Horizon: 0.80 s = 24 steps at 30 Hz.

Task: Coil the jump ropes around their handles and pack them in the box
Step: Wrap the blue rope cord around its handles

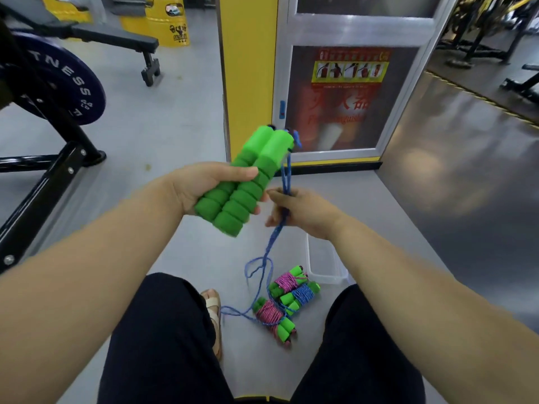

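My left hand [201,185] grips two green foam handles [248,182] side by side, tilted up to the right. A blue rope [269,246] leaves their top ends, passes through my right hand [303,212], which pinches it just right of the handles, and trails down to the floor. Three coiled jump ropes lie on the floor between my knees: a pink one [287,282], a blue one [302,295] and another pink one [272,317]. A clear plastic box [323,269] stands on the floor just behind them, partly hidden by my right arm.
A weight bench frame with a dark weight plate [67,86] stands at the left. A yellow pillar [248,74] and a glass cabinet door [344,91] are straight ahead. My sandalled foot [213,310] rests near the loose rope.
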Motion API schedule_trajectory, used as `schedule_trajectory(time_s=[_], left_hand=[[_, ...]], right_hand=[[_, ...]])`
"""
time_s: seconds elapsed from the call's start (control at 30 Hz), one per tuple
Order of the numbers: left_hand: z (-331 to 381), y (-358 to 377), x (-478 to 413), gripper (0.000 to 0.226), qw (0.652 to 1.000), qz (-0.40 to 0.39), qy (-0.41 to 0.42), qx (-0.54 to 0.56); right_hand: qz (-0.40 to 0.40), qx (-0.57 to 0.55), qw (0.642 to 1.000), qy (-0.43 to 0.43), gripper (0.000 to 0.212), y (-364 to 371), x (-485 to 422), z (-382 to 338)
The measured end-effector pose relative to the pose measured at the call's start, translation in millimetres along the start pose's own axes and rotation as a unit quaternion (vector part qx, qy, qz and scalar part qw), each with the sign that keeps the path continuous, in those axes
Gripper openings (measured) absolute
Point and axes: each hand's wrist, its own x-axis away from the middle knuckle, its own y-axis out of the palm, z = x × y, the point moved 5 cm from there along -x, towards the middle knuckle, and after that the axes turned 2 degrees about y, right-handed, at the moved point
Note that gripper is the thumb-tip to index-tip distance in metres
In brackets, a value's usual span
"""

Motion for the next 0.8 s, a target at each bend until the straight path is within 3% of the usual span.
schedule_trajectory(time_s=[0.07, 0.13, 0.27, 0.33, 0.43, 0.5, 0.6, 0.67, 0.8], left_hand=[[18.9, -34.9, -1.3, 0.028, 0.991, 0.125, 0.025, 0.046], [27.9, -71.8, 4.1, 0.018, 0.974, 0.222, 0.016, 0.038], [-4.9, -97.3, 13.0, 0.018, 0.961, 0.255, -0.105, -0.022], [-26.3, -93.4, 9.6, 0.019, 0.961, 0.241, -0.135, -0.024], [-46.1, -83.6, 0.7, 0.019, 0.965, 0.23, -0.13, 0.0], [-49.6, -79.3, -8.0, 0.019, 0.969, 0.223, -0.108, 0.017], [-37.2, -79.9, -17.8, 0.018, 0.974, 0.215, -0.063, 0.034], [-29.3, -87.4, -17.4, 0.018, 0.973, 0.224, -0.044, 0.048], [-18.8, -99.9, -13.3, 0.02, 0.97, 0.236, -0.053, 0.035]], right_hand=[[-0.031, 0.094, 0.991, 0.092, 0.022, -7.5, 1.1, 25.5], [-0.088, 0.243, 0.948, 0.188, 0.022, -24.7, 9.3, 52.9], [-0.065, 0.379, 0.888, 0.253, 0.024, -60.2, 10.8, 54.4], [0.008, 0.38, 0.901, 0.211, 0.027, -71.5, -2.9, 24.5], [0.189, 0.161, 0.968, 0.035, 0.019, -85.6, -21.0, -48.7], [0.301, 0.053, 0.944, -0.126, 0.018, -97.9, -20.0, -96.2], [0.427, 0.158, 0.846, -0.277, 0.019, -112.4, -5.4, -127.9], [0.439, 0.274, 0.823, -0.236, 0.023, -123.2, -5.2, -117.2], [0.389, 0.379, 0.84, -0.024, 0.023, -151.9, -7.6, -84.3]])
